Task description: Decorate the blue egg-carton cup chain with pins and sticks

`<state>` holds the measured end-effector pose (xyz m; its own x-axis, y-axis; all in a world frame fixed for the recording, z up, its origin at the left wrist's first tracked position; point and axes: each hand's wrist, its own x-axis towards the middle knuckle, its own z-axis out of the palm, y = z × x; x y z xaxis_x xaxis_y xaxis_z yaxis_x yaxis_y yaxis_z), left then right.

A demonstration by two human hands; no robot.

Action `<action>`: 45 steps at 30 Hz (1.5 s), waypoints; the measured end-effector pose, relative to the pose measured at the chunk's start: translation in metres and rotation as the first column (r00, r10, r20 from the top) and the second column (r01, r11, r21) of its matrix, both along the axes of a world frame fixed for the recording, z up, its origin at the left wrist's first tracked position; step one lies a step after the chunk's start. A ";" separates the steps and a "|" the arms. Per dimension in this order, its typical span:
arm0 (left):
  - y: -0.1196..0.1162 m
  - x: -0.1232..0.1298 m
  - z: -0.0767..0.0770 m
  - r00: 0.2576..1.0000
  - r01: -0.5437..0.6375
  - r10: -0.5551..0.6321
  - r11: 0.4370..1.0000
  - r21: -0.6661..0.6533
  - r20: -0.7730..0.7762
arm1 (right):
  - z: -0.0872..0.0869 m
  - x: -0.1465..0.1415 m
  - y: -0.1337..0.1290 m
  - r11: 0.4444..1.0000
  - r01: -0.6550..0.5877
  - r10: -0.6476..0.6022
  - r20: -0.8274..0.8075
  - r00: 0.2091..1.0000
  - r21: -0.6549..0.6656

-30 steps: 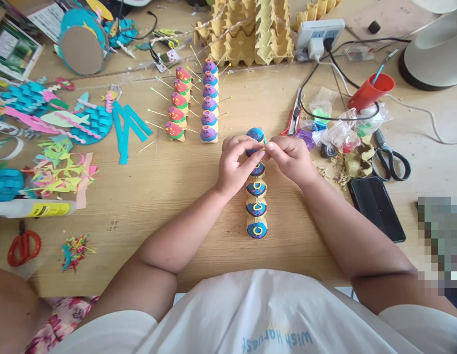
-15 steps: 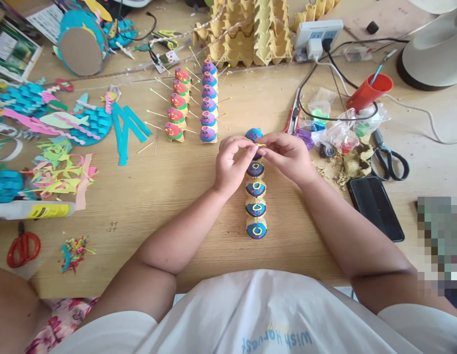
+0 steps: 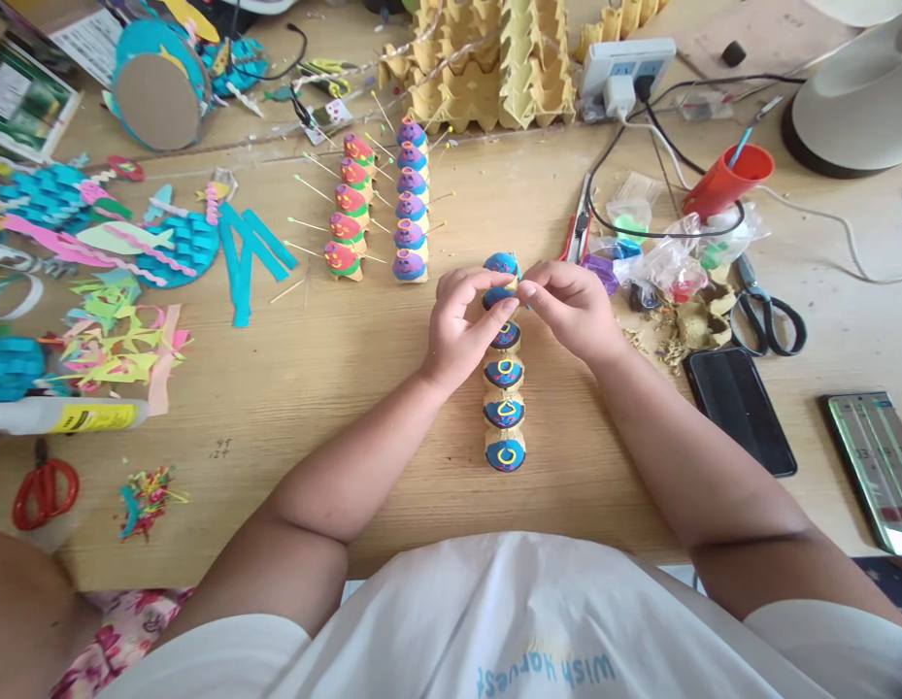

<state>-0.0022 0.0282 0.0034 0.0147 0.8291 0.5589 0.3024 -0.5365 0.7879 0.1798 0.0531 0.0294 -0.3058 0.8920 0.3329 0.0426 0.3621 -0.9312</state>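
My left hand (image 3: 461,316) and my right hand (image 3: 571,301) meet fingertip to fingertip over the far end of a row of blue-painted egg-carton cups (image 3: 506,373). Both are closed in a pinch on a thin yellow strip, perhaps clay, which the fingertips now almost wholly hide. Yellow rings lie on the nearer cups, above small pink marks and dark rims. On the farthest cup (image 3: 501,263) I can make out no ring; the cup just below it is partly covered by my fingers.
Red-and-green (image 3: 347,229) and purple-and-blue (image 3: 410,207) carton rows with pins stand ahead. Rightward lie a craft knife (image 3: 580,223), a red cup (image 3: 728,183), bagged clay (image 3: 673,267), scissors (image 3: 769,320) and two phones (image 3: 742,410). Paper crafts (image 3: 178,250) and a glue bottle (image 3: 93,415) lie left.
My fingertips have come closer together, and the yellow strip that showed between them is now mostly covered. The carton row stays in place.
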 end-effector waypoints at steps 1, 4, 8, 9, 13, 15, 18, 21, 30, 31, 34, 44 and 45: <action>0.000 0.000 0.000 1.000 0.004 -0.004 1.000 0.002 -0.003 | 0.000 0.000 0.000 1.000 -0.011 0.011 0.006 1.000 -0.005; 0.001 0.000 0.000 1.000 0.008 -0.008 1.000 -0.005 0.008 | 0.003 0.000 -0.002 1.000 -0.028 0.029 0.017 0.999 -0.005; 0.002 -0.001 -0.002 0.999 -0.001 0.001 1.000 0.005 0.043 | 0.004 0.001 -0.002 1.000 -0.014 0.014 0.045 0.999 0.007; 0.002 -0.001 -0.003 0.999 -0.002 0.001 1.000 0.005 0.052 | 0.003 0.001 -0.002 1.000 0.003 -0.003 0.046 0.999 -0.005; 0.003 -0.001 -0.005 0.998 -0.012 0.013 1.000 -0.026 0.063 | -0.003 0.002 0.001 0.999 0.020 -0.020 -0.006 1.000 -0.027; 0.004 -0.001 -0.007 0.997 -0.011 0.014 0.999 -0.034 0.074 | -0.007 0.001 0.002 0.999 -0.023 0.021 -0.046 0.999 -0.032; 0.005 -0.002 -0.009 0.996 0.001 0.001 1.000 -0.029 0.095 | -0.011 0.000 0.003 0.997 -0.055 0.052 -0.070 0.996 -0.047; 0.004 -0.002 -0.008 0.995 0.003 0.000 0.999 -0.035 0.098 | -0.010 0.000 0.003 1.000 -0.030 0.030 -0.069 0.997 0.002; 0.001 0.000 -0.004 0.996 -0.018 0.022 0.999 -0.041 0.083 | -0.004 0.002 0.001 0.998 0.016 -0.017 0.006 1.000 0.067; 0.000 0.001 -0.003 0.996 -0.018 0.022 0.999 -0.045 0.082 | -0.003 0.002 0.001 0.997 0.016 -0.018 0.015 1.000 0.076; -0.001 0.001 -0.001 0.997 -0.017 0.020 0.999 -0.050 0.071 | -0.001 0.001 0.000 0.995 0.004 -0.008 0.045 0.999 0.102; 0.000 0.000 -0.004 0.995 -0.027 0.034 0.997 -0.070 0.090 | 0.006 0.001 -0.004 0.997 0.047 -0.052 0.097 0.994 0.053; 0.000 0.000 -0.004 0.994 -0.025 0.032 0.997 -0.075 0.100 | 0.006 0.000 -0.004 0.997 0.058 -0.062 0.090 0.994 0.041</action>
